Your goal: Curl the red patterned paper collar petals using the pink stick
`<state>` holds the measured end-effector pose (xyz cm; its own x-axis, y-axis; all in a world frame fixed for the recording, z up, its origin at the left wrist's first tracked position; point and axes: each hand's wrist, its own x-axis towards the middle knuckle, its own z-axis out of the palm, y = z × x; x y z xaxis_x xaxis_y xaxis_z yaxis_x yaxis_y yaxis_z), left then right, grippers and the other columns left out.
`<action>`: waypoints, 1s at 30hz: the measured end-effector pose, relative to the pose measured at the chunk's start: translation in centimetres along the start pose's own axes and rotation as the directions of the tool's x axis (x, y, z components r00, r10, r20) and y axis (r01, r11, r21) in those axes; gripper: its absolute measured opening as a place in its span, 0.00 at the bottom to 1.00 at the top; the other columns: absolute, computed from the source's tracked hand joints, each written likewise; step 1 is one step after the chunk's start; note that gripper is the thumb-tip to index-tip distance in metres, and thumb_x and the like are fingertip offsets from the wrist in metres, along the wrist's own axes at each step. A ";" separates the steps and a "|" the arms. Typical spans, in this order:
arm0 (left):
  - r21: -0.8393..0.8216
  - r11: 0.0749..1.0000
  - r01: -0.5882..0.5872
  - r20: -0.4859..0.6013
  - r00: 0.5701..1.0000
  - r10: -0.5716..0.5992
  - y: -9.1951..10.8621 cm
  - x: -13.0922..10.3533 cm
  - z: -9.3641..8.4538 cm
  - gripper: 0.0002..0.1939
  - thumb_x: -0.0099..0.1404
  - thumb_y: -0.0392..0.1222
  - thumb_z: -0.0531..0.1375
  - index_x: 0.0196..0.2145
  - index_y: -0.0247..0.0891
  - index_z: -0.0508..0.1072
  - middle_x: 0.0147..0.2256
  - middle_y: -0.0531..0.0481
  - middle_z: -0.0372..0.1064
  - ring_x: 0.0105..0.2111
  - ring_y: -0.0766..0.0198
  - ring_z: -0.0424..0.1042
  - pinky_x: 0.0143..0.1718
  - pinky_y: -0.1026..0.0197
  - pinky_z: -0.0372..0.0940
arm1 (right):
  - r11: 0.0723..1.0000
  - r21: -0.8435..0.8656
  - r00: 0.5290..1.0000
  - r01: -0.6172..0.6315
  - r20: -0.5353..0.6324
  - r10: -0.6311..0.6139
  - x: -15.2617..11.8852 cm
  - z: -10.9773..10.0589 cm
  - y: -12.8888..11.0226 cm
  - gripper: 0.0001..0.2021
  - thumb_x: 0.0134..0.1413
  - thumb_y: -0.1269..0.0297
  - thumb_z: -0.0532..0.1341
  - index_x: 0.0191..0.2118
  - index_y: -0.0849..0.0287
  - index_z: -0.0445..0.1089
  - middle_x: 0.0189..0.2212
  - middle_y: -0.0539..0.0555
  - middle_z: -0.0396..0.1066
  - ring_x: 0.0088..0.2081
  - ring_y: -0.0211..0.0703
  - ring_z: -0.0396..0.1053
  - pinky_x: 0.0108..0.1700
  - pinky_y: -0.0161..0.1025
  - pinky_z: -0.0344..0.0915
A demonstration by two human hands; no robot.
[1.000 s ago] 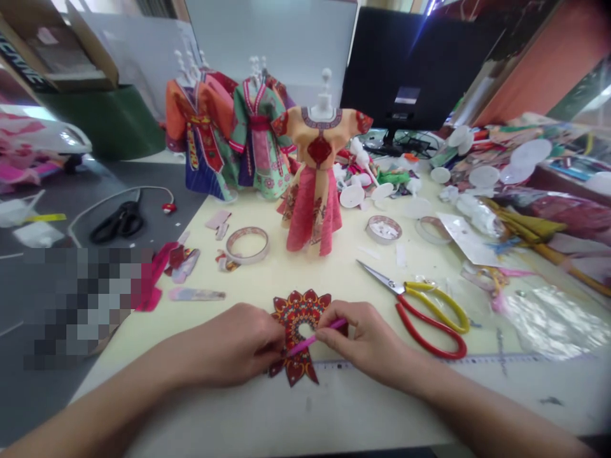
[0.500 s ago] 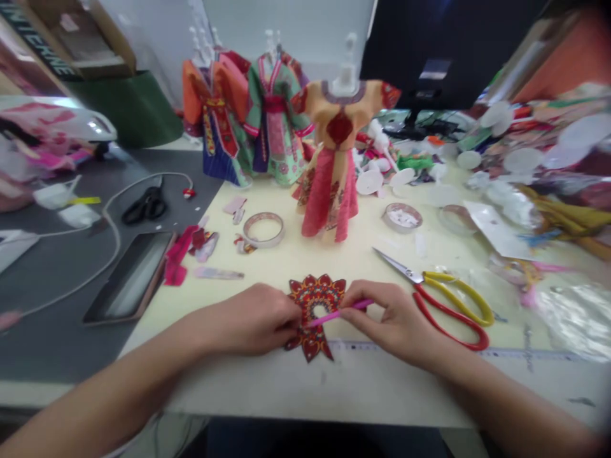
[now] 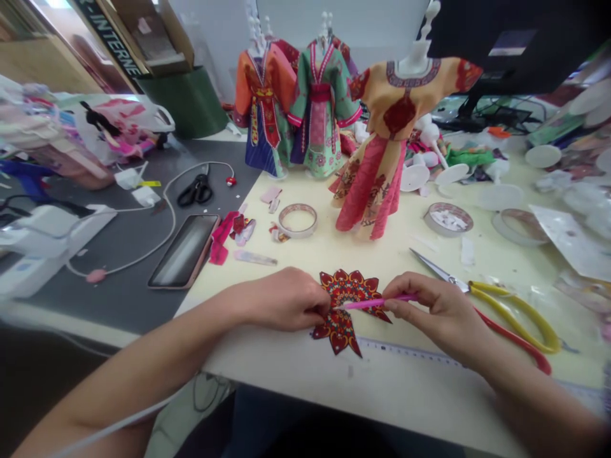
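A dark red patterned fabric piece [image 3: 342,334] with a scalloped outer edge and a gap at its centre lies near the table's front. My left hand [image 3: 291,299] grips its left side with closed fingers. In a pinch, my right hand [image 3: 432,299] holds a pink pen-like stick [image 3: 370,304], whose tip is at the piece's inner edge. A ruler strip [image 3: 403,352] runs along the table just below. Scissors with yellow and red handles [image 3: 518,315] lie beside my right hand, partly under the forearm.
Dressed doll forms stand behind, the nearest in a cream and red dress [image 3: 389,152]. A tape roll [image 3: 297,221], a phone [image 3: 184,251] and black scissors [image 3: 195,189] lie left. Another roll [image 3: 449,219] holds white scraps. A monitor [image 3: 515,51] stands behind.
The whole view has shifted, with the items now further right in the picture. The pink stick lies more level, and more of the fabric piece's right side shows.
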<state>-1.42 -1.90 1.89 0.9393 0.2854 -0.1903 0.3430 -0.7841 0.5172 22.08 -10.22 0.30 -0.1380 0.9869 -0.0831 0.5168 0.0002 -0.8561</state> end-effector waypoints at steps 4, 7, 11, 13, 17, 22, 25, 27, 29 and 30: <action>-0.077 0.996 0.052 -0.065 0.996 -0.057 0.0 0.0 -0.3 0.06 0.58 0.33 0.57 0.32 0.37 0.74 0.25 0.54 0.70 0.25 0.70 0.66 0.28 0.68 0.57 | 1.000 0.003 1.000 -0.021 -0.001 0.021 0.1 -0.2 -0.1 0.09 0.52 0.58 0.60 0.29 0.58 0.69 0.22 0.49 0.69 0.25 0.35 0.65 0.28 0.34 0.62; -0.105 0.993 0.052 -0.132 0.989 -0.066 0.0 0.1 -0.4 0.06 0.59 0.35 0.58 0.33 0.36 0.74 0.24 0.53 0.69 0.25 0.71 0.66 0.28 0.68 0.57 | 1.000 -0.003 1.000 -0.028 -0.012 0.028 0.1 -0.2 -0.2 0.09 0.52 0.58 0.59 0.28 0.58 0.69 0.21 0.49 0.68 0.24 0.35 0.65 0.26 0.34 0.61; -0.108 0.994 -0.001 -0.220 0.975 -0.022 -0.1 0.4 0.0 0.06 0.61 0.35 0.57 0.33 0.35 0.74 0.27 0.52 0.71 0.27 0.70 0.67 0.30 0.68 0.58 | 1.000 -0.005 0.999 -0.030 -0.020 0.030 0.2 -0.1 -0.3 0.08 0.51 0.59 0.59 0.28 0.58 0.69 0.20 0.49 0.68 0.23 0.35 0.64 0.25 0.33 0.59; -0.096 0.995 -0.021 -0.251 0.968 -0.004 -0.2 0.5 0.2 0.05 0.61 0.35 0.58 0.33 0.35 0.74 0.28 0.51 0.71 0.27 0.70 0.67 0.30 0.68 0.58 | 1.000 0.003 0.999 -0.031 -0.018 0.031 0.2 -0.1 -0.3 0.08 0.52 0.59 0.59 0.28 0.58 0.69 0.20 0.49 0.68 0.23 0.35 0.64 0.25 0.33 0.59; -0.074 0.996 -0.041 -0.283 0.959 0.019 -0.3 0.6 0.5 0.06 0.60 0.33 0.58 0.33 0.35 0.75 0.28 0.51 0.72 0.28 0.70 0.68 0.31 0.67 0.59 | 0.999 0.027 1.000 -0.023 -0.017 0.024 0.2 -0.1 0.0 0.08 0.52 0.59 0.59 0.28 0.57 0.69 0.20 0.48 0.67 0.24 0.34 0.64 0.26 0.33 0.59; -0.049 0.997 -0.059 -0.273 0.961 0.044 -0.3 0.6 0.5 0.07 0.60 0.32 0.56 0.35 0.36 0.75 0.29 0.51 0.73 0.29 0.69 0.68 0.31 0.67 0.60 | 0.999 0.028 0.999 -0.041 -0.014 0.041 0.1 -0.1 -0.3 0.08 0.52 0.59 0.60 0.28 0.57 0.69 0.20 0.48 0.67 0.24 0.34 0.64 0.25 0.32 0.59; -0.041 0.997 -0.060 -0.269 0.962 0.047 -0.3 0.6 0.5 0.09 0.60 0.31 0.56 0.35 0.36 0.75 0.30 0.50 0.73 0.29 0.69 0.68 0.32 0.67 0.60 | 0.998 0.020 0.998 -0.064 -0.018 0.064 0.0 -0.1 -0.6 0.07 0.51 0.60 0.60 0.28 0.57 0.69 0.20 0.48 0.67 0.24 0.34 0.64 0.25 0.32 0.59; -0.039 0.998 -0.057 -0.269 0.962 0.045 -0.4 0.6 0.5 0.09 0.59 0.30 0.56 0.35 0.36 0.75 0.29 0.51 0.73 0.29 0.69 0.68 0.32 0.67 0.60 | 0.998 0.018 0.997 -0.067 -0.021 0.068 0.0 -0.1 -0.7 0.08 0.51 0.60 0.60 0.28 0.57 0.69 0.20 0.48 0.68 0.24 0.34 0.64 0.25 0.32 0.59; -0.040 0.998 -0.054 -0.268 0.963 0.041 -0.4 0.6 0.5 0.09 0.59 0.30 0.56 0.34 0.35 0.75 0.29 0.51 0.73 0.29 0.69 0.68 0.31 0.67 0.60 | 0.998 0.019 0.998 -0.065 -0.022 0.065 0.0 -0.1 -0.6 0.08 0.51 0.59 0.60 0.28 0.57 0.69 0.20 0.48 0.68 0.24 0.34 0.64 0.25 0.32 0.60; -0.042 0.998 -0.052 -0.268 0.963 0.039 -0.4 0.6 0.6 0.09 0.59 0.30 0.56 0.34 0.35 0.75 0.29 0.51 0.73 0.29 0.69 0.68 0.31 0.67 0.60 | 0.998 0.020 0.998 -0.060 -0.023 0.061 0.0 -0.1 -0.5 0.08 0.51 0.59 0.60 0.28 0.57 0.69 0.21 0.48 0.68 0.24 0.34 0.64 0.25 0.32 0.60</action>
<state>-0.98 -1.71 1.10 0.9180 0.3918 0.0608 0.2932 -0.7741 0.5611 21.91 -10.20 0.76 -0.0869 0.9886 -0.1233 0.5072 -0.0626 -0.8596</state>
